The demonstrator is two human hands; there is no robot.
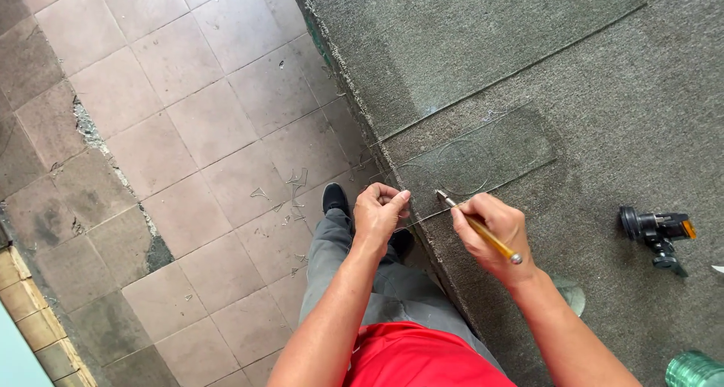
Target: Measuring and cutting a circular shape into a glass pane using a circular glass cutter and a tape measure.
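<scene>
A single head-worn camera looks steeply down, close over a carpeted table edge (392,168) and the tiled floor (188,145) beside it.

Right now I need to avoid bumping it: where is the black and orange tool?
In the head view, the black and orange tool lies on the grey carpeted table, at the right, beyond the right hand.

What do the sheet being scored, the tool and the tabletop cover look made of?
Sheet: clear glass, seemingly; the cover shows through, edges glint.
Tool in the right hand: yellow, glossy handle, likely plastic, with a metal-looking tip.
Cover: grey carpet-like fabric, matte, fuzzy.
</scene>
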